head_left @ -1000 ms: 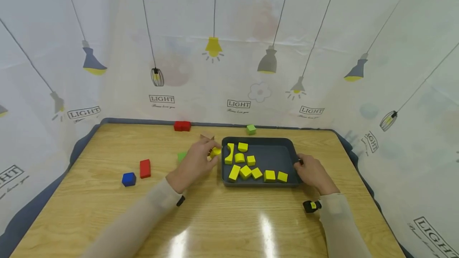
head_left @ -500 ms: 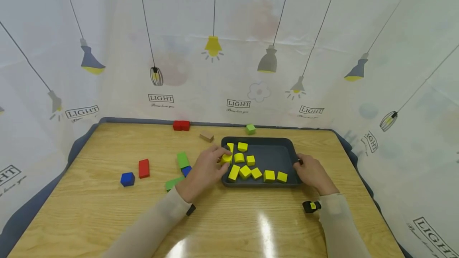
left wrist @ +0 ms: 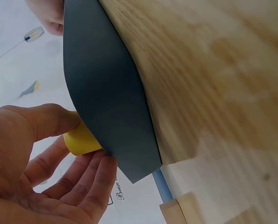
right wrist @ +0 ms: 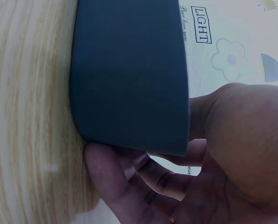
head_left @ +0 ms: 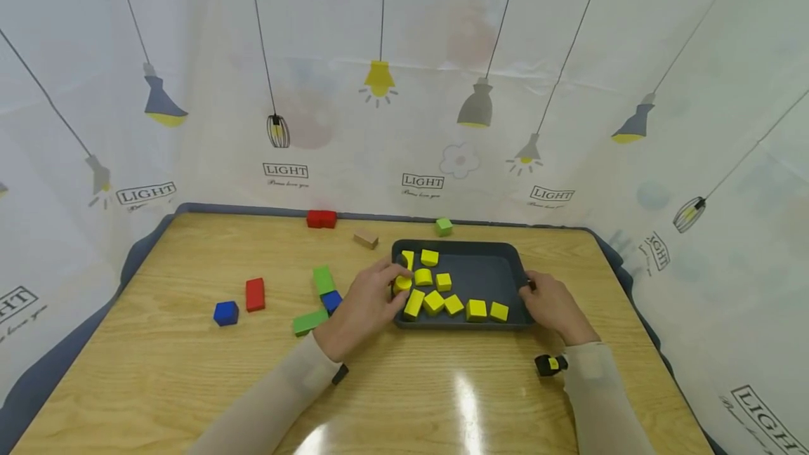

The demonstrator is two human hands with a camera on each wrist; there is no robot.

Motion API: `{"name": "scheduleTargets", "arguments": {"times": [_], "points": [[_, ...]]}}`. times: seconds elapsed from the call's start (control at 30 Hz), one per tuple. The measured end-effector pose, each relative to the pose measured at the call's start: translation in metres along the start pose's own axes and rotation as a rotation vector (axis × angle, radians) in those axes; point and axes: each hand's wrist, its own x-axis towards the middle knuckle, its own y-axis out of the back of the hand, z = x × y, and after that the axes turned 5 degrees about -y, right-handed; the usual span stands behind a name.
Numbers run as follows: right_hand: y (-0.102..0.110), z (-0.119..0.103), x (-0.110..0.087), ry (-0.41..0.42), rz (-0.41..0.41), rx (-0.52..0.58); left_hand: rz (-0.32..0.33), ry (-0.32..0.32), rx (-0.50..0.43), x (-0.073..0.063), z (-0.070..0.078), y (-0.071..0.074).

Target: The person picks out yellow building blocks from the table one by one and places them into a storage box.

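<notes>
A dark grey tray (head_left: 487, 272) stands on the table with several yellow blocks (head_left: 434, 302) in its left and front part. At its left end my left hand (head_left: 363, 304) pinches a yellow round-sided block (head_left: 402, 284), just inside the rim. In the left wrist view this yellow block (left wrist: 81, 141) sits between thumb and fingers, partly hidden by the tray wall (left wrist: 108, 88). My right hand (head_left: 556, 304) grips the tray's right end. The right wrist view has the right hand (right wrist: 244, 144) with its thumb at the rim and fingers beneath the tray's end.
Left of the tray lie green blocks (head_left: 323, 281), a blue block (head_left: 331, 300), a red block (head_left: 255, 294) and a blue cube (head_left: 226, 313). Farther back are red blocks (head_left: 321, 219), a plain wood block (head_left: 366, 238) and a light green cube (head_left: 444, 227). A printed cloth wall borders the table (head_left: 189, 265).
My left hand has carried the yellow block rightward from beside the tray to inside its left end, uncovering green and blue blocks behind. The right hand and tray stay put.
</notes>
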Motion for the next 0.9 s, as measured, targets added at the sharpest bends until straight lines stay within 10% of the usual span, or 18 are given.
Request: {"name": "scheduleTargets", "arguments": {"times": [0.9], "points": [[0.0, -0.0009, -0.0009, 0.003, 0.005, 0.001, -0.006, 0.013, -0.018, -0.0041, 0.0035, 0.0052]]}}
